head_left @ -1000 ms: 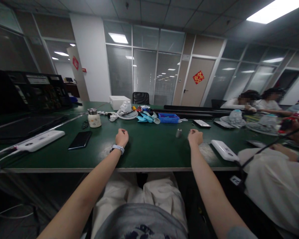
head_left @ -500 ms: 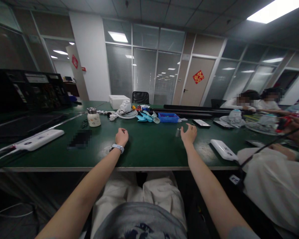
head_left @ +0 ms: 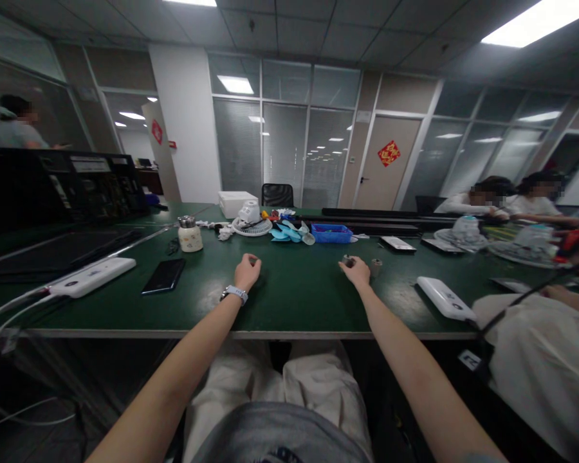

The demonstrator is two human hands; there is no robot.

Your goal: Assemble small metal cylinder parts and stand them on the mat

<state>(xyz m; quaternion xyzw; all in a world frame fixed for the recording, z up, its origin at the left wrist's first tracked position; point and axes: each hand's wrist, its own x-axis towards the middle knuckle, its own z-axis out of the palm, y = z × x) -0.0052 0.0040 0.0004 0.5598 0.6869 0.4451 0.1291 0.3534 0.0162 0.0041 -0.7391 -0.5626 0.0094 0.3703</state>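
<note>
My right hand (head_left: 357,272) is over the green table with its fingers closed round a small grey metal cylinder (head_left: 348,260), partly hidden by them. Just to the right of that hand, a second small grey cylinder (head_left: 376,267) stands on the tabletop. My left hand (head_left: 248,272), with a watch on the wrist, is held above the table with its fingers curled together. Something dark shows at its fingertips, too small to make out. A wide stretch of green surface separates the two hands.
Beyond my hands are a blue basket (head_left: 332,234), light-blue fan blades (head_left: 289,233) and a white fan grille (head_left: 252,228). A jar (head_left: 190,238), phone (head_left: 163,276) and white power strip (head_left: 94,276) lie left. A white device (head_left: 444,298) and seated people are right.
My right hand has gone from spread fingers beside a cylinder to gripping one, and a second cylinder now shows to its right. My left hand stays curled. The view has tilted slightly upward.
</note>
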